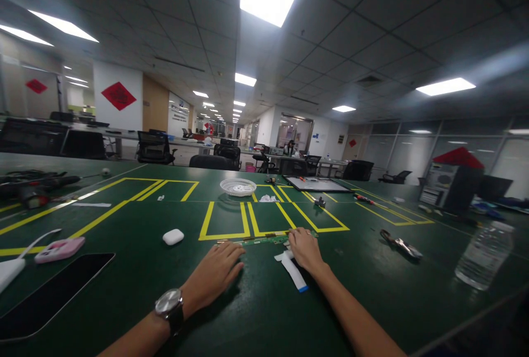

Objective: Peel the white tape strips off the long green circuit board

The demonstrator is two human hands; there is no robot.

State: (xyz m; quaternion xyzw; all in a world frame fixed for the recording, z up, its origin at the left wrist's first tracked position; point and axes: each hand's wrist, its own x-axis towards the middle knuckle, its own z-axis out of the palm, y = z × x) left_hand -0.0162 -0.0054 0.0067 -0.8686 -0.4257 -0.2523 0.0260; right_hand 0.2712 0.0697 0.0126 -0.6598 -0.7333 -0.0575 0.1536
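Green table [405, 296]: a broad worktop in a lit office, marked with yellow tape [225, 236].
Circuit strip [264, 240]: lies crosswise ahead of the 2 hands, along the near side of the taped boxes.
Left hand [217, 273]: fingers extended and loose, gripping nothing I can see, tips near the strip's left end.
Right hand [305, 248]: fingers bent over the strip's right part; from where I stand, I can't tell pinching from resting.
White ribbon [294, 271]: just beside the right wrist, blue end towards the person; any join to the strip is unclear.
Step in hand: positioning or handling the strip, I'd judge.
Next move: calls for a light, level touch at both ends, minding the ribbon.
Left room: green surface reaches towards the white case [173, 237] and phone [58, 293].
Right room: surface separates forearm from bottle [484, 255]; the table edge slants beyond.
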